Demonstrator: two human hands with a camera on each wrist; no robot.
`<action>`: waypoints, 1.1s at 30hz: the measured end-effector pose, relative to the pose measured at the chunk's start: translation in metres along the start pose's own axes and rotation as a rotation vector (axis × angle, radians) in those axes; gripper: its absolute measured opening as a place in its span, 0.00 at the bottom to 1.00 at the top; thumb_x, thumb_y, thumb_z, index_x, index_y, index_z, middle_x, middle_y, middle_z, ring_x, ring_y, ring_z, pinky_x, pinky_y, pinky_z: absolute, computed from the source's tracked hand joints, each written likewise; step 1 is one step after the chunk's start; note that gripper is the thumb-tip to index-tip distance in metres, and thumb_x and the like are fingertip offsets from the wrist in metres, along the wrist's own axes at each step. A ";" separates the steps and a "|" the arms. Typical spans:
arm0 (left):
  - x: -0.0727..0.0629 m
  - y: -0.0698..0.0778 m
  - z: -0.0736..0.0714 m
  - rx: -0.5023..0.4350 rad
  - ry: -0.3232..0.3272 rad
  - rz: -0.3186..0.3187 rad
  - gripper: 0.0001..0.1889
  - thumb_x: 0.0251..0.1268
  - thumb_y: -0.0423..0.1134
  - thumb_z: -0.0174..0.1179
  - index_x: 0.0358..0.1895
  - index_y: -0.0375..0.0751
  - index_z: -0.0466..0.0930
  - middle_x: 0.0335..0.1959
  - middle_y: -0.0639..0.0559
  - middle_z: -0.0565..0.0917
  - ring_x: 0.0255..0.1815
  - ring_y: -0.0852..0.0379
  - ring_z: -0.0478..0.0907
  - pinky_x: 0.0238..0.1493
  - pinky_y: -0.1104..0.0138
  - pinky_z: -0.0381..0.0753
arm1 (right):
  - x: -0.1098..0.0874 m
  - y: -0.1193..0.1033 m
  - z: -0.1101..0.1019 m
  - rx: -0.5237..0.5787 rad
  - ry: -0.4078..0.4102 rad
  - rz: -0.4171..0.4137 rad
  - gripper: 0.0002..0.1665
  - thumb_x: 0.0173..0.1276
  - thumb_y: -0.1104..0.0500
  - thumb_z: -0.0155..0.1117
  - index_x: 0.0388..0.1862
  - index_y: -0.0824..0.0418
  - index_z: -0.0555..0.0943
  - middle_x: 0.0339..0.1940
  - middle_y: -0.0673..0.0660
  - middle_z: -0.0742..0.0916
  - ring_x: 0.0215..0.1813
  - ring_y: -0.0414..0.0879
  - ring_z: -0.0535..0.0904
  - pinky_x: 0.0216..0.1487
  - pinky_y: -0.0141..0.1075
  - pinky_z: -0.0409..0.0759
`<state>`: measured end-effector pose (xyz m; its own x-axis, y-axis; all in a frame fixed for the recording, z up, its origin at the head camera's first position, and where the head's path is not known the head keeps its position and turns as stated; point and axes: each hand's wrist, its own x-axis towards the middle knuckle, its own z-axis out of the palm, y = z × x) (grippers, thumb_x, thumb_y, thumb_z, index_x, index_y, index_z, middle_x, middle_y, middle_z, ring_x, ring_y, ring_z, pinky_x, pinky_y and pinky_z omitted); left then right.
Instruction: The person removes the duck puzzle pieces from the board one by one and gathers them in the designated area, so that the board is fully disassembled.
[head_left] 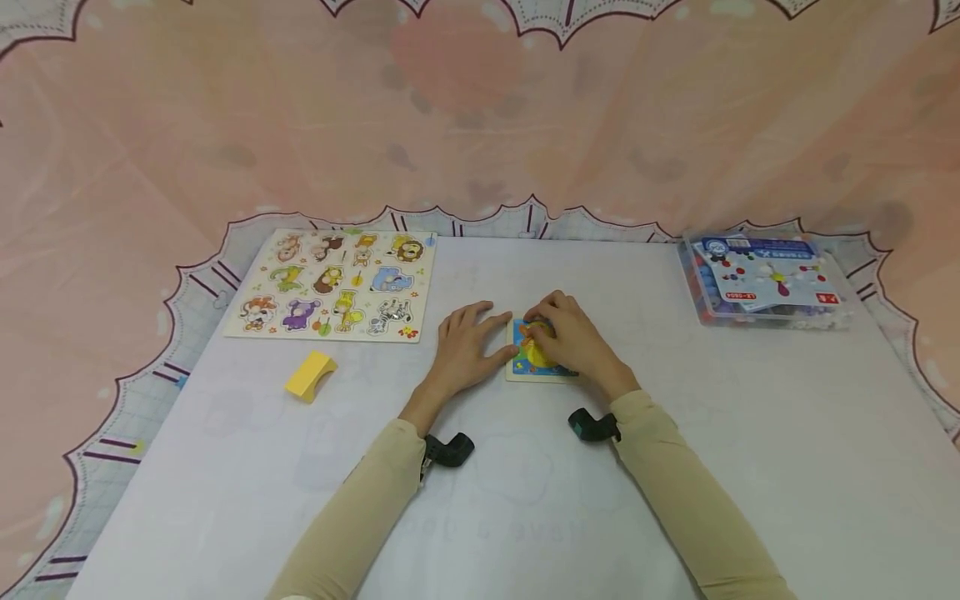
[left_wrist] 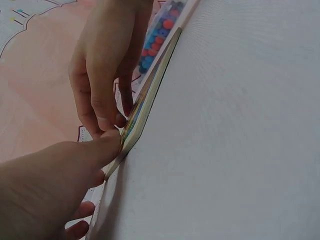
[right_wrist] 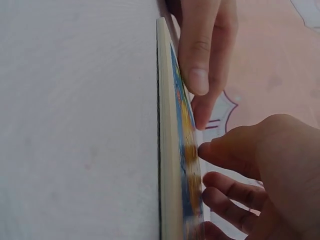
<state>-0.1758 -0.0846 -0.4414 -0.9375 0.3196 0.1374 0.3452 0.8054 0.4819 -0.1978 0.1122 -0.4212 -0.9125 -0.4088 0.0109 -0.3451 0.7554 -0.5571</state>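
Cloth sleeves [head_left: 360, 508] lie nearest; left hand [head_left: 465, 346] spread against a flat board [head_left: 534, 357], right hand [head_left: 577, 337] curved over it; whether pinching, I can't tell.

beyond your right hand [head_left: 581, 337] and off to its right, the plastic box [head_left: 776, 317] has a printed card [head_left: 750, 273]: white lettering on a blue banner [head_left: 776, 248] and white characters on two small red patches [head_left: 741, 296], all too small for you to read. nearer you than your left hand [head_left: 468, 346], pale lettering [head_left: 498, 533] on the white tabletop [head_left: 525, 467] is too faint.
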 end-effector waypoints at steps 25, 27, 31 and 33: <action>-0.001 0.002 0.002 0.057 -0.034 0.009 0.34 0.59 0.61 0.59 0.68 0.55 0.67 0.71 0.45 0.62 0.71 0.43 0.54 0.70 0.44 0.52 | 0.001 -0.001 0.002 0.012 0.057 -0.003 0.14 0.71 0.58 0.51 0.46 0.60 0.83 0.44 0.56 0.79 0.42 0.49 0.76 0.47 0.43 0.79; -0.001 0.002 0.002 0.057 -0.037 0.013 0.34 0.59 0.61 0.59 0.68 0.55 0.67 0.71 0.45 0.61 0.71 0.43 0.54 0.70 0.44 0.51 | 0.001 0.000 0.002 -0.009 0.066 -0.016 0.15 0.71 0.58 0.51 0.46 0.60 0.83 0.44 0.56 0.80 0.42 0.49 0.77 0.47 0.43 0.79; -0.001 0.001 0.001 0.062 -0.044 0.014 0.34 0.59 0.62 0.58 0.68 0.55 0.66 0.71 0.45 0.61 0.72 0.43 0.54 0.71 0.44 0.51 | 0.001 -0.003 0.001 -0.023 0.070 -0.040 0.15 0.71 0.60 0.51 0.47 0.62 0.83 0.44 0.57 0.80 0.42 0.49 0.78 0.46 0.42 0.80; 0.000 0.001 0.000 0.065 -0.041 0.010 0.35 0.58 0.62 0.58 0.68 0.55 0.67 0.71 0.45 0.61 0.72 0.43 0.54 0.71 0.44 0.51 | 0.002 -0.005 0.001 -0.030 0.069 -0.058 0.15 0.71 0.61 0.51 0.47 0.64 0.83 0.44 0.58 0.80 0.42 0.49 0.77 0.47 0.42 0.80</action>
<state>-0.1754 -0.0839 -0.4408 -0.9318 0.3473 0.1055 0.3581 0.8324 0.4229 -0.1976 0.1067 -0.4192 -0.9032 -0.4172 0.1003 -0.4036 0.7467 -0.5287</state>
